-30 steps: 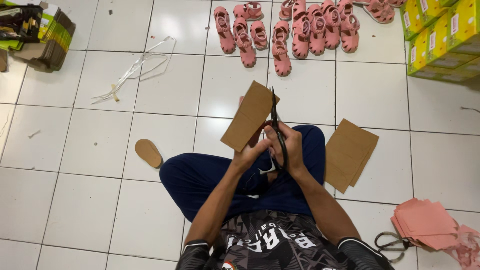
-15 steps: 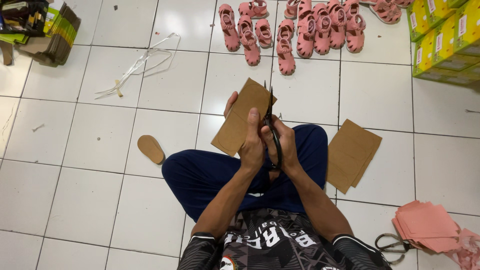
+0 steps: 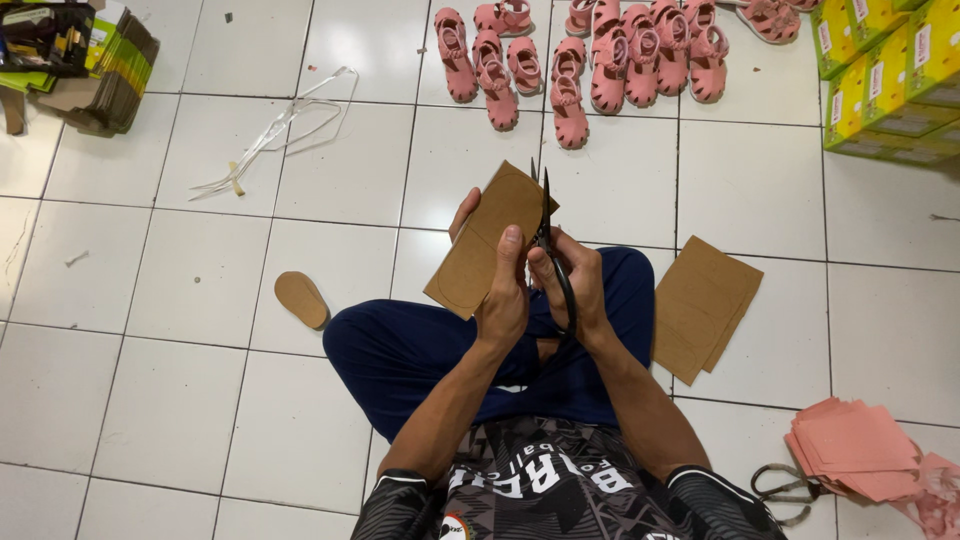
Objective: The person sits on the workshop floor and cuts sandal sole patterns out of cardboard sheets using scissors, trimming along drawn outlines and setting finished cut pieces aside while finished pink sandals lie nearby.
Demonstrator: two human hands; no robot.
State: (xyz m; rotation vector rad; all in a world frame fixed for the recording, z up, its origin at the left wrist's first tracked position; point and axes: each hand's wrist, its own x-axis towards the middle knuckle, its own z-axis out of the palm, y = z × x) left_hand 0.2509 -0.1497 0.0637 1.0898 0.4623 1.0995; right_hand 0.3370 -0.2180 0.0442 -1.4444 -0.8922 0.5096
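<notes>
I sit cross-legged on a white tiled floor. My left hand (image 3: 500, 285) grips a brown cardboard sheet (image 3: 485, 235) with sole outlines drawn on it, held up over my lap. My right hand (image 3: 575, 285) is closed on black scissors (image 3: 546, 215), whose blades point away from me along the sheet's right edge. A cut-out brown sole piece (image 3: 301, 298) lies on the floor to my left.
More brown cardboard sheets (image 3: 705, 305) lie right of my knee. Several pink sandals (image 3: 590, 60) lie ahead. Yellow-green boxes (image 3: 890, 70) are stacked at top right. Pink sheets (image 3: 860, 450) and a second pair of scissors (image 3: 785, 490) lie at lower right; white straps (image 3: 275, 125) at upper left.
Both hands have stayed together over my lap; the cardboard sheet has tilted and shifted slightly as the scissors work along its right edge.
</notes>
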